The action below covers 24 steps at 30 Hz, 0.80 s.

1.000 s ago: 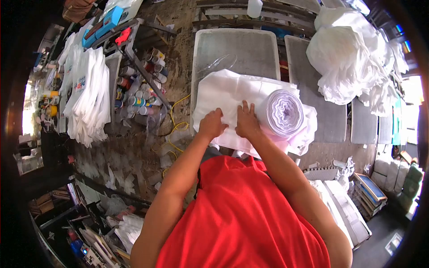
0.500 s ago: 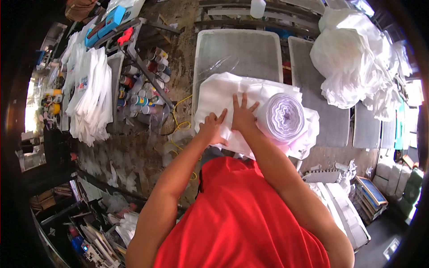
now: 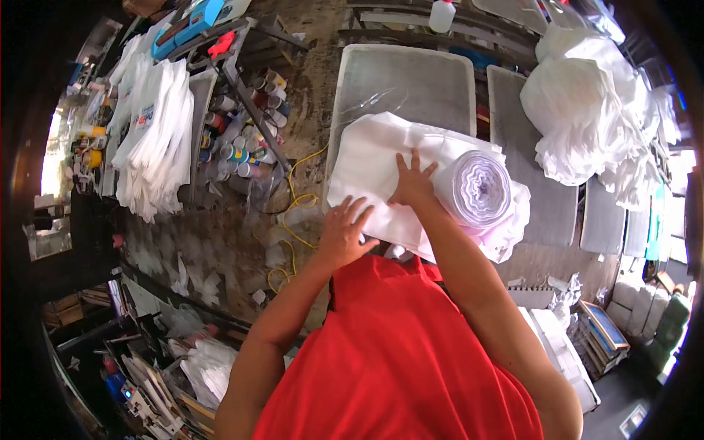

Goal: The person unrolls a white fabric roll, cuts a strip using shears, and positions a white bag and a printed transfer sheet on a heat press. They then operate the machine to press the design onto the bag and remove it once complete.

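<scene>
White plastic sheeting (image 3: pixel 378 158) lies in a stack over the near end of a grey board (image 3: pixel 403 77). My left hand (image 3: pixel 346 233) is at the sheeting's lower left edge, fingers spread and curled slightly over it. Farther right, my right hand (image 3: pixel 414 182) rests on the sheeting with its fingers apart. Just beside that hand sits a thick white roll (image 3: pixel 480 189), its wavy coiled end facing up. Pinkish-white folds (image 3: pixel 506 231) stick out under the roll.
White bags (image 3: pixel 158 139) hang in a bundle at the left, near several paint containers (image 3: pixel 246 154). A yellow cord (image 3: pixel 293 191) runs along the floor. More grey boards (image 3: pixel 532 158) stand to the right, beneath large white bundles (image 3: pixel 579 103). A white bottle (image 3: pixel 441 16) stands at the back.
My left hand has drawn back toward me, from the sheeting's middle to its near left edge. My right hand stays on the sheeting by the roll. The camera view has shifted slightly.
</scene>
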Each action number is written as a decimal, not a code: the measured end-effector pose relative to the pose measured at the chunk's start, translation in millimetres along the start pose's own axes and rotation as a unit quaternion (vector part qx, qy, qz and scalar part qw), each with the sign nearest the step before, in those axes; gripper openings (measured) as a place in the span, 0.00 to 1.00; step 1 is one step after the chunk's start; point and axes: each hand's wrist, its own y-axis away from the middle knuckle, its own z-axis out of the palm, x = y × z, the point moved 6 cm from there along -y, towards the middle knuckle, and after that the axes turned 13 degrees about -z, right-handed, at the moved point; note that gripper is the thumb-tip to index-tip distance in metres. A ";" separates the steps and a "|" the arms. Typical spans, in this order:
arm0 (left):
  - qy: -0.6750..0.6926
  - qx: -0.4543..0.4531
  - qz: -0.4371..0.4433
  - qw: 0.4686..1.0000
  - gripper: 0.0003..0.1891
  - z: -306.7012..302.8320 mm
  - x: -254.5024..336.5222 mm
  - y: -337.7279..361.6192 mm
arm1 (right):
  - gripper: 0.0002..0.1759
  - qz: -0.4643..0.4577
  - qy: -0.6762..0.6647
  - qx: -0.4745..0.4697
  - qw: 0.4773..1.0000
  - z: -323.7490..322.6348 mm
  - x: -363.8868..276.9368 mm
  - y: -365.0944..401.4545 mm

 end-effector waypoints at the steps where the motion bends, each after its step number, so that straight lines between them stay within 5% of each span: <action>1: 0.001 0.003 -0.002 1.000 0.41 2.3 5.0 -3.8 | 0.72 -0.001 0.003 0.000 1.000 1.7 3.3 -4.6; 5: -0.096 -0.068 0.044 0.992 0.47 34.8 16.6 -18.4 | 0.66 0.007 -0.029 0.025 0.999 4.4 5.8 -9.2; 7: -0.192 0.010 0.075 0.978 0.44 71.9 -1.0 -18.2 | 0.65 0.020 -0.062 0.034 0.997 3.7 3.0 -4.7; 11: -0.129 -0.003 0.090 0.988 0.38 61.2 -2.5 -17.6 | 0.64 0.035 -0.046 0.031 0.998 2.8 -2.5 -2.4; 14: -0.108 -0.085 0.060 0.989 0.36 37.9 10.9 -29.4 | 0.64 0.035 -0.040 0.032 0.998 4.9 1.2 -6.7; 16: -0.096 -0.220 -0.014 0.971 0.39 41.2 13.5 -42.3 | 0.64 0.029 -0.039 0.034 0.998 13.5 3.9 -11.5; 18: -0.092 -0.200 -0.005 0.976 0.41 54.0 6.2 -43.1 | 0.66 0.013 0.042 0.067 0.997 17.8 6.1 -17.9; 24: -0.096 -0.132 0.031 0.986 0.44 58.9 -2.0 -20.3 | 0.66 0.035 -0.044 0.088 0.995 -7.1 -3.8 -1.5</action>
